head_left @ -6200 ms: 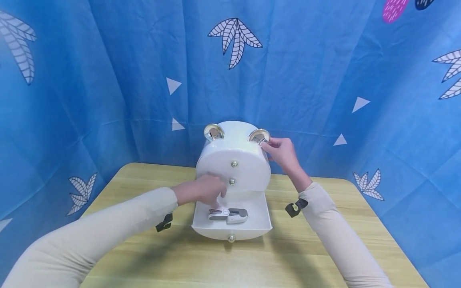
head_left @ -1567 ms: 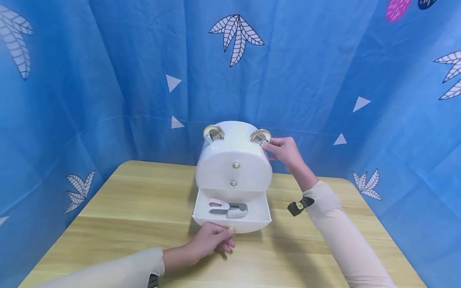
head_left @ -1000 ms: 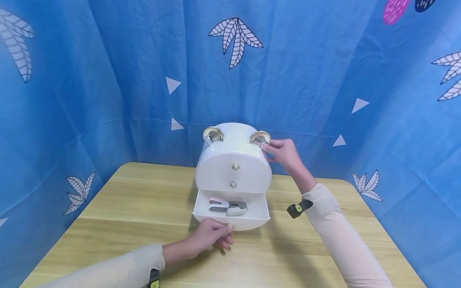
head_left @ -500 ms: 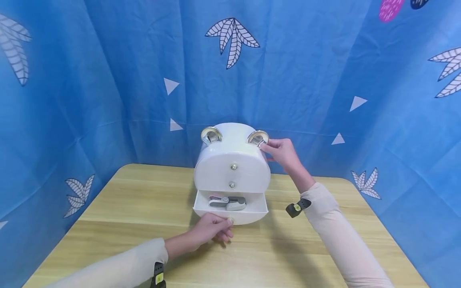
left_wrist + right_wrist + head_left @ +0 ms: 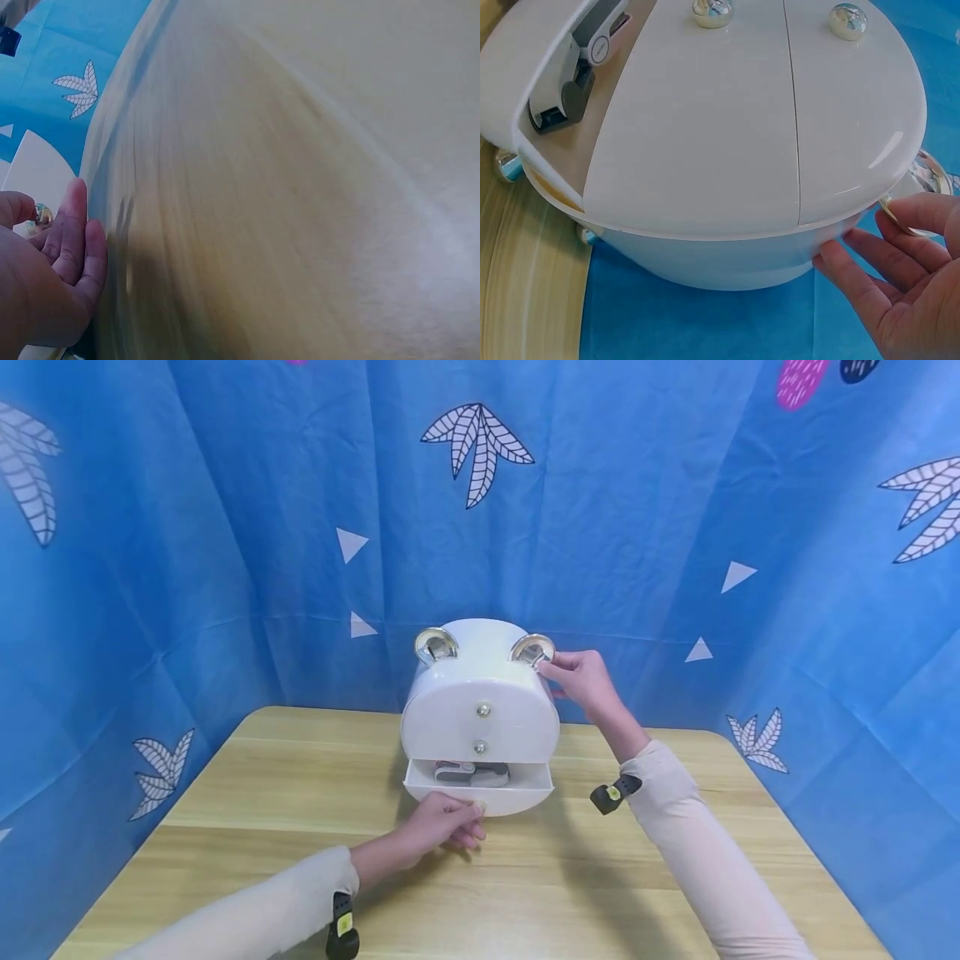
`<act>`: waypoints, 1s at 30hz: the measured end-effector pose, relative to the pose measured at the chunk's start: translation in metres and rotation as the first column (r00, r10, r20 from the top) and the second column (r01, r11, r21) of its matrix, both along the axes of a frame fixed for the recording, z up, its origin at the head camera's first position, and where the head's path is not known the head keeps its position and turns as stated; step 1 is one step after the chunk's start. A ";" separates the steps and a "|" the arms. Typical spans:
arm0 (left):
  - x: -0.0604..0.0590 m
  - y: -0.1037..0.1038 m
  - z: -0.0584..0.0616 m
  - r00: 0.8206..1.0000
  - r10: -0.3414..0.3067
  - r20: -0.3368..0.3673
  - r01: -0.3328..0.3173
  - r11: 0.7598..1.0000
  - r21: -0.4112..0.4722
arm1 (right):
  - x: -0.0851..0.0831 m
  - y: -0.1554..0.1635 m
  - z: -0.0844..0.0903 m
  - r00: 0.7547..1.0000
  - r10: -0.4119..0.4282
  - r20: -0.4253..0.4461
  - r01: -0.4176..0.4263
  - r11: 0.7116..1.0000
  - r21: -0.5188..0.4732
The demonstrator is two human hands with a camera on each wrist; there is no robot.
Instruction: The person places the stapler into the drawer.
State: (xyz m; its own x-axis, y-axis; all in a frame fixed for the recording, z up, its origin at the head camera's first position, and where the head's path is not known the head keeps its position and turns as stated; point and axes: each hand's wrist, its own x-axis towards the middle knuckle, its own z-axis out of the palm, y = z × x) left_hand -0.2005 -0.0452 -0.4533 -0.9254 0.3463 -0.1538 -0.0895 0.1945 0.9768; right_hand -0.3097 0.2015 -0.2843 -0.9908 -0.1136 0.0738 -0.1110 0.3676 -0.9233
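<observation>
A white rounded drawer box point(image 5: 442, 727) with gold-rimmed mirrored ears stands on the table. Its bottom drawer point(image 5: 517, 802) is partly pulled out. My left hand point(image 5: 435, 827) reaches in from the front, thumb and fingers pinching the round knob of that drawer. In the left wrist view the gold knob point(image 5: 43, 216) shows between the thumb and fingers. My right hand point(image 5: 587, 683) pinches the right ear point(image 5: 532, 648), with other fingertips against the box's side in the right wrist view. Inside the drawer lie two small white-and-grey staplers point(image 5: 553, 94), side by side and partly hidden.
Two more round knobs point(image 5: 480, 747) sit on the closed drawer fronts above. The wooden table point(image 5: 300, 777) ends behind the box at a blue curtain point(image 5: 622, 527) with leaf prints. Small round feet point(image 5: 586, 234) show beneath the box in the right wrist view.
My left hand has gone from inside the drawer to its knob. With it the drawer has slid inward, covering more of the staplers. My right hand keeps its hold on the ear.
</observation>
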 end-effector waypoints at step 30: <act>-0.031 0.003 0.000 0.999 0.034 0.000 -0.034 0.999 -0.004 | 0.000 0.001 0.001 1.000 0.012 0.003 -0.012 1.000 0.000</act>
State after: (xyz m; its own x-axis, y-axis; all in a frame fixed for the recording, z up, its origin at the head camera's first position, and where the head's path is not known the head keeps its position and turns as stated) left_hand -0.2314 -0.0423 -0.4533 -0.9367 0.3140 -0.1548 -0.0957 0.1955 0.9760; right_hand -0.3101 0.2024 -0.2833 -0.9896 -0.1255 0.0704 -0.1122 0.3659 -0.9239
